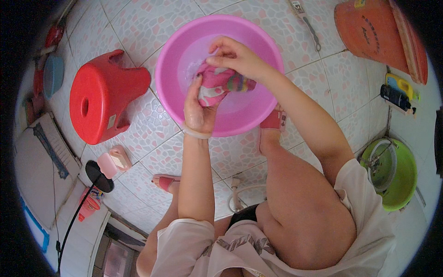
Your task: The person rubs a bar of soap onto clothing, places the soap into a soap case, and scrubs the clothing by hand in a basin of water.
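A pink basin (166, 86) with cloudy, slightly sudsy water in it stands on the tiled floor between my feet. Over the water my left hand (199, 107) grips a wet pink fabric piece (216, 85) with white patches and a striped end, perhaps a sock. A pale bangle (196, 132) circles my left wrist. My right hand (238, 59) hovers at the upper side of the fabric, fingers bent and apart, the thumb close to it. Whether the thumb touches the fabric is unclear. The striped end (240, 84) hangs below my right wrist.
To the left is a red plastic stool (100, 97), with an open pink soap box (112, 162) and a black round stand base (98, 176) nearby. A brush (309, 29) lies beyond the basin. At right are an orange-red bucket (370, 34), bottles (396, 97) and a green basin (403, 180).
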The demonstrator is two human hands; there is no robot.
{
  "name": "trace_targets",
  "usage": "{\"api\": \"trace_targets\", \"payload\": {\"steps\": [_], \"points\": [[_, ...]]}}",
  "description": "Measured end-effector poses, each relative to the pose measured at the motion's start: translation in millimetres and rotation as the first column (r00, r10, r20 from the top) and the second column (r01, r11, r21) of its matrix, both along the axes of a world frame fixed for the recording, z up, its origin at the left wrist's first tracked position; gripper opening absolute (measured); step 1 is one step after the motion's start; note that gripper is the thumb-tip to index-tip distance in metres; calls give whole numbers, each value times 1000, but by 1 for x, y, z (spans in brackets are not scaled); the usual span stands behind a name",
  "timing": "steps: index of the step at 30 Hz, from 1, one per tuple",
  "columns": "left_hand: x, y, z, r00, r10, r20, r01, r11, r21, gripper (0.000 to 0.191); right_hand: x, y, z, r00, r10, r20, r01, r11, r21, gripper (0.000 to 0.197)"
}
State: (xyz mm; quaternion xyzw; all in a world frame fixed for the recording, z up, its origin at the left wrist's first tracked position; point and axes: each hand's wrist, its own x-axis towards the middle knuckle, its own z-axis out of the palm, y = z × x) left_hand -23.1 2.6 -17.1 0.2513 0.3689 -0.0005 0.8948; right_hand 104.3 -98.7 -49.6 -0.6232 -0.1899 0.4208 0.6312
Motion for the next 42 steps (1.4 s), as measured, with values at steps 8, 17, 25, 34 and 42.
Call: {"api": "trace_targets", "payload": {"steps": [8,17,25,34,42], "points": [[-3,11,10,971,211,110,-181,955,-235,41,-38,-16,-18,815,106,-570,-103,994,38,55],[-18,16,-12,973,225,43,-222,973,-63,36,-47,-19,-22,599,-32,-800,117,992,47,42],[-23,-6,-49,976,173,-132,-198,959,-205,31,-49,-3,-16,968,-207,-140,169,955,-245,27],[-1,-37,-62,988,141,-62,-150,971,-187,41,-54,28,-4,725,543,424,-51,656,-753,26],[-14,16,-83,994,112,3,-109,968,-224,34,-108,22,25,811,181,556,117,882,-457,38]]}}
